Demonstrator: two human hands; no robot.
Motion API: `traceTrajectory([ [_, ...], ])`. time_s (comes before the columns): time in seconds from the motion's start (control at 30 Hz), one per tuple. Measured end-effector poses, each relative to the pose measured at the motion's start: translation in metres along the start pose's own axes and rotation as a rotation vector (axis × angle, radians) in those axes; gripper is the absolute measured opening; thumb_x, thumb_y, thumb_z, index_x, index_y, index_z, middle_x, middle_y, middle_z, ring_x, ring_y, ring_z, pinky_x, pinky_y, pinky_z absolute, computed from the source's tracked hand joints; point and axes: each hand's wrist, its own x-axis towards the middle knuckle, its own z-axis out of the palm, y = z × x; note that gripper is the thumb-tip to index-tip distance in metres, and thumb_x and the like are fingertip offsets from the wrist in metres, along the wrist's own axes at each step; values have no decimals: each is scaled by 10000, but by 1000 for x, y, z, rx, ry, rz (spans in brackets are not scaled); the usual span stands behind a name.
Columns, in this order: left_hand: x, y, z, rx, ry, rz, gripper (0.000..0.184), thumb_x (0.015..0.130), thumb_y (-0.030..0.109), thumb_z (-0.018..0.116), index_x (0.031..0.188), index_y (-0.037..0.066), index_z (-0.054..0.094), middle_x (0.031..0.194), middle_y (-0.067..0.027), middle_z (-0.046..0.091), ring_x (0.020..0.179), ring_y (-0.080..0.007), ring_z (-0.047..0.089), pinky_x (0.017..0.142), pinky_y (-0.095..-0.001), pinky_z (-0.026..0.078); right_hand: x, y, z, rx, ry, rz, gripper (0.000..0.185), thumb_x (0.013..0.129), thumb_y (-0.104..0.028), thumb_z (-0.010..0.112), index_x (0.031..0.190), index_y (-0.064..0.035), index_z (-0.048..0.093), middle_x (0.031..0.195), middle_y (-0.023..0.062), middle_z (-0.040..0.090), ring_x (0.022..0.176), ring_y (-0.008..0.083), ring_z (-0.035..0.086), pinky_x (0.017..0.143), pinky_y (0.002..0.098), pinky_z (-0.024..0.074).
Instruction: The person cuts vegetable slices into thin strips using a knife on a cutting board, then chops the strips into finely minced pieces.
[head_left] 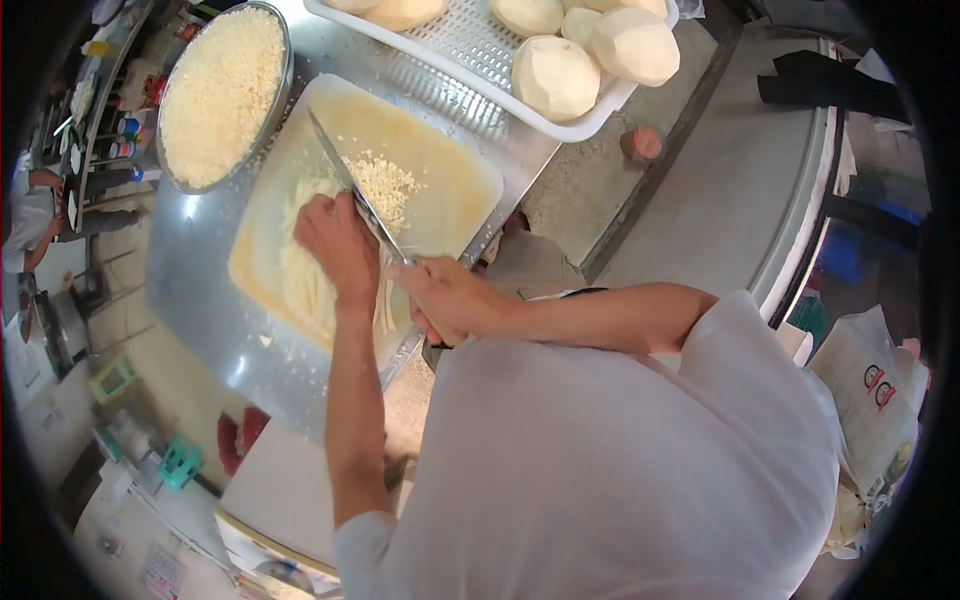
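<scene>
My right hand [447,297] is closed round the handle of a long kitchen knife [347,172], whose blade slants up and left across a pale cutting board [455,185]. With curled fingers, my left hand [338,245] presses on a bundle of pale vegetable strips [303,285], right beside the blade. Finely diced pieces [385,190] lie in a small pile on the blade's other side. Some strips run under my left hand and wrist, so part of them is hidden.
Beyond the board stands a metal bowl [289,75] heaped with diced vegetable [222,100]. A white perforated basket [470,62] holds several peeled round root vegetables [556,78]. All rest on a metal table [190,290]. Another person [35,220] is at the far left.
</scene>
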Motion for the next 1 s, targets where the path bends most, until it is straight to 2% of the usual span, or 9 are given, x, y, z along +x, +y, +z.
traceTrajectory([
  [0.07,-2,-3,4,1,8,-1,231,870,6,647,1093,64,646,1095,-140,524,1114,-369,506,987,-518,372,9,27,3,34,-13,-85,477,1117,-448,449,1008,0,569,580,61,546,470,148,541,459,326,444],
  [0.17,-3,-1,1,-26,43,25,243,858,-12,655,1089,62,650,1092,-144,529,1098,-371,510,979,-521,382,35,34,-7,-44,40,-109,501,1078,-460,547,915,10,602,572,73,560,442,178,572,411,348,456],
  [0.27,-2,1,2,-13,29,-23,248,851,-31,652,1082,59,658,1093,-147,537,1088,-372,515,977,-519,390,10,3,-19,-53,54,1,508,1081,-463,545,900,9,597,608,76,569,453,176,572,423,344,458],
  [0.4,1,2,1,-42,65,-29,205,896,-28,640,1080,58,665,1100,-152,554,1078,-373,519,981,-502,399,15,5,-29,-114,15,-39,496,1103,-465,512,883,-21,536,641,61,558,486,147,541,457,338,443],
  [0.57,-1,3,-3,-110,127,-26,132,955,-1,621,1068,55,661,1119,-155,577,1077,-373,525,964,-491,406,14,-2,-39,-228,3,-4,513,1100,-479,515,854,-28,531,622,64,548,473,150,537,461,337,439],
  [0.67,4,-4,-6,-156,96,-128,124,949,32,632,1065,61,663,1111,-138,583,1090,-365,529,947,-501,404,1,-28,-43,-277,-4,10,545,1097,-486,514,796,-31,534,597,67,545,464,150,531,460,340,433],
  [0.8,9,-4,-1,55,28,-88,150,930,70,653,1078,82,666,1098,-114,584,1108,-354,527,943,-504,403,-5,-36,-34,-233,-6,17,587,1096,-488,500,723,-36,527,581,70,547,456,149,516,450,344,423],
  [0.9,7,-5,3,91,11,-73,171,913,78,660,1083,98,672,1094,-109,581,1111,-350,525,953,-506,402,30,-17,-43,-330,-55,-36,549,1097,-469,502,767,-32,534,591,75,555,452,151,517,439,339,416],
  [1.0,3,-7,4,69,19,-88,171,906,75,659,1073,104,675,1097,-110,580,1111,-350,523,963,-511,402,-7,-48,-30,-204,-40,64,513,1096,-448,510,805,-27,538,610,81,568,447,153,528,435,338,421],
])
